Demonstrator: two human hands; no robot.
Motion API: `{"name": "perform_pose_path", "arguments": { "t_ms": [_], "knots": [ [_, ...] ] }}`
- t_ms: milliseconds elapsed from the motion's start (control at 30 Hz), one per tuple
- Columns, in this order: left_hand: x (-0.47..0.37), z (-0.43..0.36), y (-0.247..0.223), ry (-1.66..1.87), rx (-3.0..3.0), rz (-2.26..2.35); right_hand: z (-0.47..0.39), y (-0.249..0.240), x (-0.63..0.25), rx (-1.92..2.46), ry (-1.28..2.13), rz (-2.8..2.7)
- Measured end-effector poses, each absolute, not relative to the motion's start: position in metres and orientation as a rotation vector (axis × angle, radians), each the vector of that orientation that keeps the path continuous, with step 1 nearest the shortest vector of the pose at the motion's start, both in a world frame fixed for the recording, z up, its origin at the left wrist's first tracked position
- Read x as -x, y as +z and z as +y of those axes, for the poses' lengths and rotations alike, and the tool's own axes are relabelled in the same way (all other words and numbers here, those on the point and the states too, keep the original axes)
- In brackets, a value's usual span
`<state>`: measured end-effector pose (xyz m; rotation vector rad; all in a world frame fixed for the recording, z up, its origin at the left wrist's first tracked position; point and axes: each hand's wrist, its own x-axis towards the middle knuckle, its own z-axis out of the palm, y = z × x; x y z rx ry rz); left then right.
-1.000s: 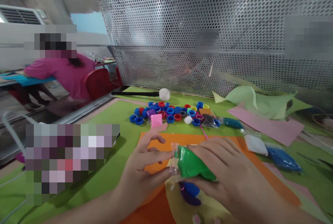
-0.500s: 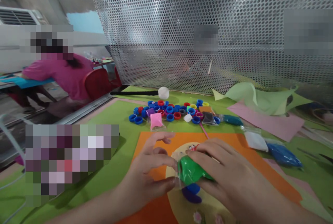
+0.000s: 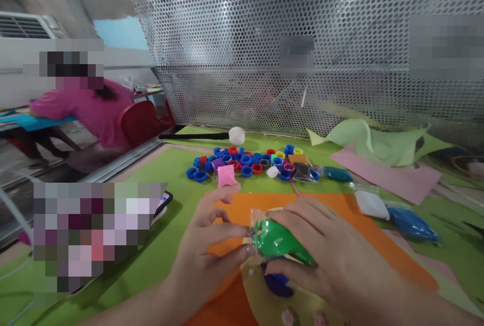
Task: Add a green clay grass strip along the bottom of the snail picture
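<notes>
Both hands are at the green packet (image 3: 278, 237), which they hold over the cream shape (image 3: 260, 308) on the orange sheet (image 3: 223, 306). The left hand (image 3: 212, 240) is partly open, its thumb and a fingertip closed on the packet's clear end while the other fingers stand lifted and bent. The right hand (image 3: 325, 245) curves round the other end, fingers on top and thumb beneath. Dark blue pieces (image 3: 278, 285) lie just below the packet, at 6 o'clock.

Taking the packet as the clock's centre, the bottle caps (image 3: 245, 159) cluster at 11 o'clock, beyond the sheet's far edge, with the pink packet (image 3: 227, 175) in front of them. The white ball (image 3: 237, 136) on a black stick (image 3: 196, 137) lies farther out that way. At 1 o'clock are the black packet (image 3: 303, 171) and teal packet (image 3: 336, 173); at 2 o'clock, the white packet (image 3: 371, 205) and the pink paper (image 3: 385, 174); near 3 o'clock, the blue packet (image 3: 413, 225).

A perforated panel (image 3: 242, 53) bounds the far side at 12 o'clock. The bench (image 3: 170, 230) shows its green cover from 9 to 10 o'clock, between the orange sheet and a phone (image 3: 164, 202); its edge slants past beyond. Farther off at 10 o'clock, a person (image 3: 94, 109) sits on a red chair (image 3: 138, 119).
</notes>
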<state>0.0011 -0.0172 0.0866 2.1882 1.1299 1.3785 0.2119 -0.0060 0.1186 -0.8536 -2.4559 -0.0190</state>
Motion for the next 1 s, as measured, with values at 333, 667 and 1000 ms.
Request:
{"name": "perform_pose_path", "arguments": {
  "t_ms": [333,667,1000],
  "knots": [
    [-0.003,-0.017,0.085,1.050,-2.078,1.051,-0.009,0.109,-0.212,0.692,-0.368,-2.569],
    [-0.009,-0.017,0.080,1.028,-2.200,1.084,-0.010,0.103,-0.207,0.762,-0.294,-2.635],
    [0.007,-0.004,0.101,1.249,-1.860,1.108,-0.004,0.119,-0.216,0.818,-0.005,-2.363]
  ]
}}
